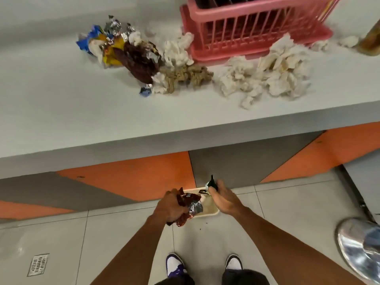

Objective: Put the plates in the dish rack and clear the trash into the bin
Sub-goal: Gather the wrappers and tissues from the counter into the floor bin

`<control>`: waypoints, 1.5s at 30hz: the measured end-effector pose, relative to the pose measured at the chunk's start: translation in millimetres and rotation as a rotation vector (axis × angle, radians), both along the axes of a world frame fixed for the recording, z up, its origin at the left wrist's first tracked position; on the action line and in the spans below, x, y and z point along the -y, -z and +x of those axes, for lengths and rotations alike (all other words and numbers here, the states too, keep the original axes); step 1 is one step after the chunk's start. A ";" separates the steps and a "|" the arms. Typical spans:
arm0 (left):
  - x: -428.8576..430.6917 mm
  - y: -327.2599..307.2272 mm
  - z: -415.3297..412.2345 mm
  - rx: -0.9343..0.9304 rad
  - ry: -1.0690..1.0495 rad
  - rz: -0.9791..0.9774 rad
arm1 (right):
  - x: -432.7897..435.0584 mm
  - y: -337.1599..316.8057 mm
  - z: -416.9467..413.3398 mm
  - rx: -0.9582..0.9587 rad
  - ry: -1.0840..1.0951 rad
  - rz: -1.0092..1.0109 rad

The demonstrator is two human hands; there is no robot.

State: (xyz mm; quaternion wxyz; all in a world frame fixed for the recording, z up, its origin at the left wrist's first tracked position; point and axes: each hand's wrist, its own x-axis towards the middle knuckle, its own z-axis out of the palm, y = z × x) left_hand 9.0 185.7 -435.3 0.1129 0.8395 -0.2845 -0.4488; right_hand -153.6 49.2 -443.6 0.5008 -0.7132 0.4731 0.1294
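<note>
Head view: left hand [170, 206] clenches crumpled red and silver wrappers [188, 203], and the blurred right hand [223, 199] pinches a black-and-white scrap [211, 183]. Both are over a beige bin [213, 213] on the floor, mostly hidden by them. On the counter [61, 99], a snack-packet pile [123, 50] and crumpled tissues [277, 66] lie before a pink dish rack [257, 27], cut off at the top.

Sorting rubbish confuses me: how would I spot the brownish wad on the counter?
Find the pink dish rack on the grey counter. Just in front of its left corner lies the brownish wad, the only tan clump among white tissues.
</note>
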 end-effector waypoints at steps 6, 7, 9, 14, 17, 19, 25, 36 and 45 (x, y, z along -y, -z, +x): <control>13.4 160.3 11.6 0.037 0.017 -0.085 | 6.1 145.2 23.4 0.006 -0.078 0.051; 17.0 182.0 10.5 0.056 0.018 -0.087 | 6.9 168.7 25.7 -0.018 -0.102 0.048; 23.4 228.5 6.2 0.144 0.033 -0.102 | 6.4 215.4 30.1 -0.070 -0.163 0.005; 29.5 315.1 -0.2 0.381 0.157 -0.095 | 3.8 298.1 44.2 -0.199 -0.377 -0.272; 35.3 350.7 -0.5 0.463 0.266 -0.007 | 6.1 329.5 55.7 -0.306 -0.535 -0.457; 44.1 369.5 2.5 0.480 0.344 0.053 | 8.0 345.9 62.9 -0.357 -0.629 -0.547; 58.3 409.6 1.9 0.639 0.605 0.149 | 5.5 370.3 73.3 -0.354 -0.668 -0.584; 40.1 359.8 9.5 0.301 0.375 0.230 | 9.1 343.4 57.6 -0.312 -0.590 -0.181; 23.6 149.7 -17.9 0.115 -0.103 -0.154 | 1.9 119.3 31.9 -0.154 -0.510 -0.246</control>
